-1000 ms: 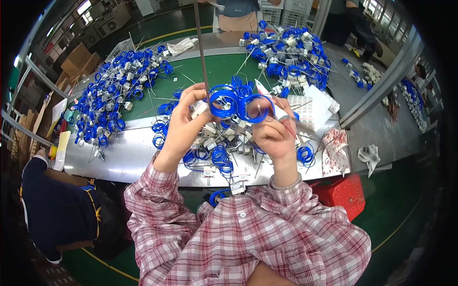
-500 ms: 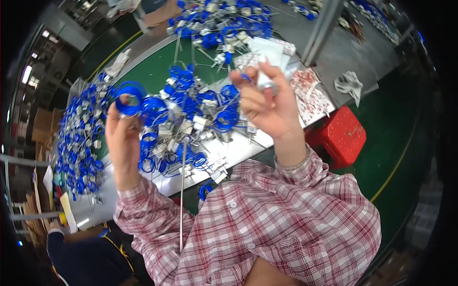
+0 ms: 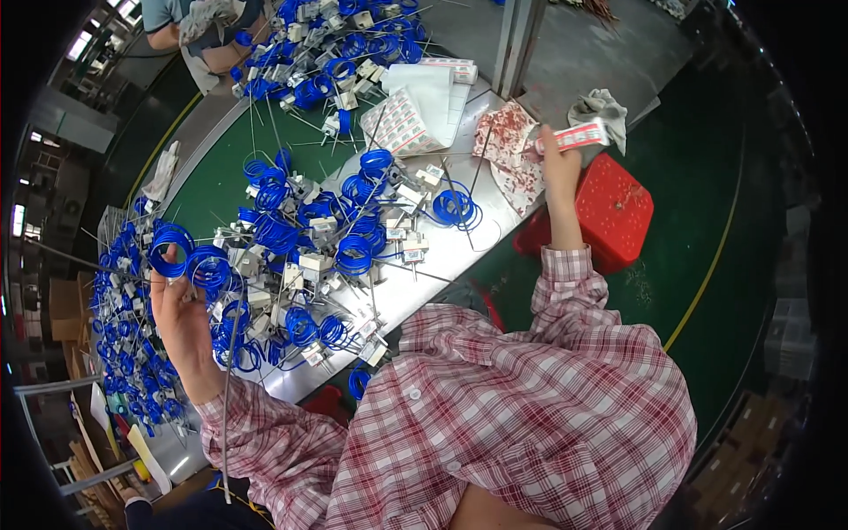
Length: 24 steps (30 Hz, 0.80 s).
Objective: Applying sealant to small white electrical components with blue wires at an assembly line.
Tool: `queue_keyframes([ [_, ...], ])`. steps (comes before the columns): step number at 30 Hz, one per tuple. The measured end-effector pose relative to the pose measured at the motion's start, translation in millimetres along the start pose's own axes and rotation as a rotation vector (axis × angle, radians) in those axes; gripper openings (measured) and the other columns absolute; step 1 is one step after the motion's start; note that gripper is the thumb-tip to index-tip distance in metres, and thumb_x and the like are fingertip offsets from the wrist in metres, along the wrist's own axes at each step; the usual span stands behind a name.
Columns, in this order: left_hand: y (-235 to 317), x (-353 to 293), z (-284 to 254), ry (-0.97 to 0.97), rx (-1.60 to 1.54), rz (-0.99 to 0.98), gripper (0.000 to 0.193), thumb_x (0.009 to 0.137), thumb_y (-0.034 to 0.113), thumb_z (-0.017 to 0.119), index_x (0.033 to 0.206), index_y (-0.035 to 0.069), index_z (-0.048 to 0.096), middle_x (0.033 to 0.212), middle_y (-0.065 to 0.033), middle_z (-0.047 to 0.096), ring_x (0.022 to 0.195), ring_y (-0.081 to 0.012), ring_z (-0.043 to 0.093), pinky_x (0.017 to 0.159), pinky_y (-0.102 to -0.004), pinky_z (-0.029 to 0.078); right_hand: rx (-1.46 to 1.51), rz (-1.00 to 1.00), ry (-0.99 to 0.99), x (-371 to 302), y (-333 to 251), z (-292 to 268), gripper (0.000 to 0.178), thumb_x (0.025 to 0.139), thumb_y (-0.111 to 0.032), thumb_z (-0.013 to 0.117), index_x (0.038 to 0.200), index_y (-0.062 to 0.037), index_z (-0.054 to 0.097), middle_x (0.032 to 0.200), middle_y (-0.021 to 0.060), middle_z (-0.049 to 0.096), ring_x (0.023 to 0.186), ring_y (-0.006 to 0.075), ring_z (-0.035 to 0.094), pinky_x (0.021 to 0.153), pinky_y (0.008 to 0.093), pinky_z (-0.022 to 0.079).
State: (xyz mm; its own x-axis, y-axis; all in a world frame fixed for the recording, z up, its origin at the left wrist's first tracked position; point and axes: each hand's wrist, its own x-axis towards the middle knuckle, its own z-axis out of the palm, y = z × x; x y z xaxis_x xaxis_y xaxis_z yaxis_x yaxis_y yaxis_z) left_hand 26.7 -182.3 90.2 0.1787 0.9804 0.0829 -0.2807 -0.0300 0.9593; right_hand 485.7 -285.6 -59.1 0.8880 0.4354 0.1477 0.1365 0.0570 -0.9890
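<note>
My left hand (image 3: 184, 331) is closed on a coil of thin blue tubing (image 3: 170, 249), held up over the left part of the table. A slim metal rod (image 3: 231, 397) hangs down beside that hand past my sleeve. Out to the right, my right hand (image 3: 561, 172) pinches a white and red strip of labels (image 3: 583, 135) above the table's right end. Between the hands lies a heap of blue coils (image 3: 278, 225) with small white box-shaped parts and thin rods. One blue coil (image 3: 453, 205) rests apart from the heap, nearer the right hand.
Label sheets (image 3: 406, 124) and a red-flecked sheet (image 3: 508, 141) lie on the table. A red stool (image 3: 616, 212) stands at its right end, near a crumpled glove (image 3: 603, 108). More coils (image 3: 132, 327) fill the left side. A metal post (image 3: 518, 44) rises behind; a gloved co-worker (image 3: 205, 19) stands far left.
My right hand has moved from over the table's middle to the right, and a label strip now shows clearly in it. The left hand, still holding the coil, sits lower and further left in view.
</note>
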Motion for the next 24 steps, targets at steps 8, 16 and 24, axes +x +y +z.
queue_keyframes([
  [8,-6,1,-20,0.048,0.032,-0.014,0.038,0.079,-0.001,0.046,0.116,0.000,0.043,0.110,-0.0049,0.052,0.073,-0.0054,0.047,0.071,-0.0207,0.041,-0.462,-0.338,-0.152,-5,9,5,0.036,0.078,-0.026,0.060,0.060,0.0042,0.052,0.048,0.0076,0.048,0.046,0.0089,0.042,0.045,0.0287,0.035],
  [16,-6,1,-29,0.039,0.057,-0.022,0.038,0.079,0.000,0.048,0.117,0.001,0.044,0.102,-0.0030,0.054,0.072,-0.0059,0.048,0.065,-0.0180,0.039,-0.521,-0.269,-0.079,16,3,-3,0.036,0.078,-0.027,0.059,0.061,0.0056,0.055,0.047,0.0097,0.052,0.043,0.0129,0.051,0.045,0.0296,0.040],
  [24,-10,13,-32,-0.001,-0.002,-0.035,0.037,0.077,-0.005,0.045,0.113,-0.002,0.044,0.094,-0.0026,0.054,0.063,-0.0044,0.041,0.059,-0.0159,0.035,-0.356,-0.465,-0.347,21,-10,0,0.017,0.076,-0.012,0.059,0.086,0.0019,0.059,0.079,0.0098,0.057,0.072,0.0184,0.057,0.064,0.0280,0.044],
])
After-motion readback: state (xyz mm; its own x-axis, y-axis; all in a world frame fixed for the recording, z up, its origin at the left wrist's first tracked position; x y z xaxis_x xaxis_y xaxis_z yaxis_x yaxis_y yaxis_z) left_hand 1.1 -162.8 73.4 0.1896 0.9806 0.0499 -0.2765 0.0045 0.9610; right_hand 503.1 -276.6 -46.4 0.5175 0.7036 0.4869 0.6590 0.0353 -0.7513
